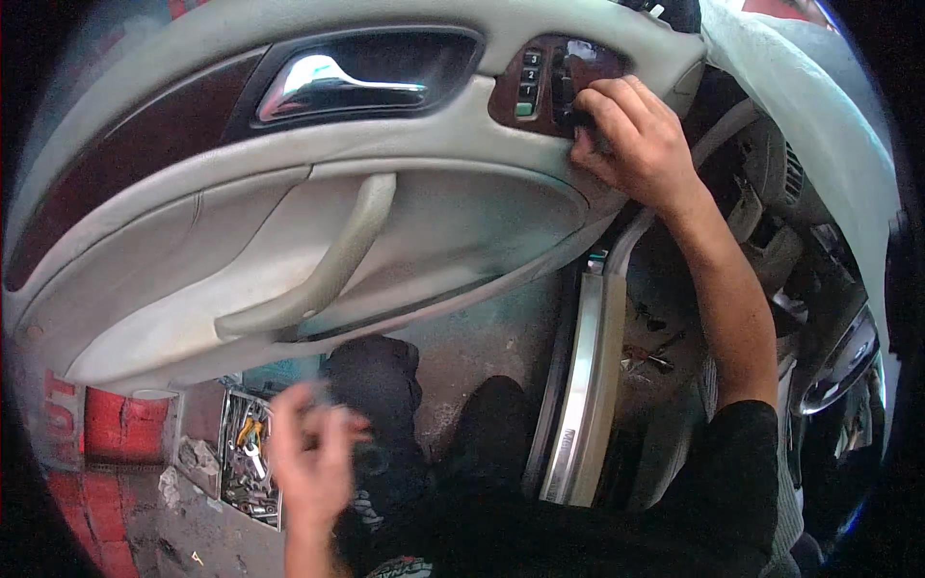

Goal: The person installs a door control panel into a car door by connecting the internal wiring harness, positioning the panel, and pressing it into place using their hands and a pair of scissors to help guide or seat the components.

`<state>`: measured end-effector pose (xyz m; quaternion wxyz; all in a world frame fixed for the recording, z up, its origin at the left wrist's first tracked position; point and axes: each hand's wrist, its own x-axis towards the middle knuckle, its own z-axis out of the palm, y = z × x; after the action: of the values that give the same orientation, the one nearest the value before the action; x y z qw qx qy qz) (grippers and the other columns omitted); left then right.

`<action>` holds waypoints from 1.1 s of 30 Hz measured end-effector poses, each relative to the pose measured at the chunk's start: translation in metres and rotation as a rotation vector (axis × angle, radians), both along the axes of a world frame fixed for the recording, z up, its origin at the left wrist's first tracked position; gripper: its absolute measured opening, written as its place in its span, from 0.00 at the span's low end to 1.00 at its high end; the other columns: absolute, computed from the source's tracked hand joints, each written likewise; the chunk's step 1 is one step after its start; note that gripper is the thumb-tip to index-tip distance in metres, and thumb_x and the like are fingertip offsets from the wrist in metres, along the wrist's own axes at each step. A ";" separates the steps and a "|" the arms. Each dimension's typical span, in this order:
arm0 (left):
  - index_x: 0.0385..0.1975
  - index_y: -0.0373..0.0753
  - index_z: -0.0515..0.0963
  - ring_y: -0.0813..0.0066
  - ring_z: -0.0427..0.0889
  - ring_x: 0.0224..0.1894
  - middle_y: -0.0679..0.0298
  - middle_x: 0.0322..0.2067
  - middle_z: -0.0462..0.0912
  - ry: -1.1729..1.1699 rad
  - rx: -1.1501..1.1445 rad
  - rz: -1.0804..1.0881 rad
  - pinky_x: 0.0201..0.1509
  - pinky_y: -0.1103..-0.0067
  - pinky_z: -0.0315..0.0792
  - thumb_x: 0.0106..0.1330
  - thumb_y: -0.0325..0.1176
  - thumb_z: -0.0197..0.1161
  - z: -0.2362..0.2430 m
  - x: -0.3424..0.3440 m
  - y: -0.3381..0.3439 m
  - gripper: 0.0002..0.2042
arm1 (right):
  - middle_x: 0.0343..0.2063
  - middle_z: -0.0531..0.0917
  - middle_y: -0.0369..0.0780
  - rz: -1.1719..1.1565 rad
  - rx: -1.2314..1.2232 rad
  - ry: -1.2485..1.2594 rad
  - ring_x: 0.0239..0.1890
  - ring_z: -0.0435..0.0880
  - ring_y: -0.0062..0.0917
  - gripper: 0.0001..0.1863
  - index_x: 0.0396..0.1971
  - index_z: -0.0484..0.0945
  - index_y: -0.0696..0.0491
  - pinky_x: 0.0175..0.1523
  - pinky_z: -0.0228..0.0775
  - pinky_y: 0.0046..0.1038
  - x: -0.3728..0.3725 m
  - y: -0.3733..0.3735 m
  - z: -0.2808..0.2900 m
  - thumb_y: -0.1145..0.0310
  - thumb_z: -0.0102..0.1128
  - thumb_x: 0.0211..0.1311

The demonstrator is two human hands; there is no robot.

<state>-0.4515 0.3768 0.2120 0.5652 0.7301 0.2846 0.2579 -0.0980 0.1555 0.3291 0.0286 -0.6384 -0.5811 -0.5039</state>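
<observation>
My right hand (631,135) is at the wood-trimmed seat control panel (506,96) on the car's door panel (438,144). Its fingers are curled and closed around a dark seat switch (581,118) at the panel's right side; the fingers partly hide it. A column of small buttons (529,82), the lowest one green, lies left of those fingers. My left hand (313,453) is raised low on the left, apart from the door and over a tool tray (252,462). Motion smears its fingers, and whether it holds anything cannot be made out.
The chrome inner door handle (337,82) and curved pull handle (328,270) are left of the controls. A metal door sill (578,385) runs down the middle right. White sheeting (809,106) hangs at upper right. Red-and-white material (125,424) lies at lower left.
</observation>
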 end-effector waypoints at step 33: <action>0.35 0.30 0.78 0.57 0.84 0.24 0.51 0.21 0.81 -0.369 0.124 -0.369 0.31 0.67 0.74 0.67 0.28 0.59 0.072 0.210 -0.048 0.06 | 0.38 0.79 0.47 -0.055 -0.127 0.132 0.37 0.80 0.42 0.24 0.42 0.75 0.60 0.43 0.75 0.37 -0.013 0.001 0.017 0.77 0.70 0.40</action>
<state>-0.2412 0.3284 0.2839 0.5993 0.7434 0.0222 0.2962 -0.1114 0.1560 0.3459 0.0126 -0.6867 -0.5908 -0.4234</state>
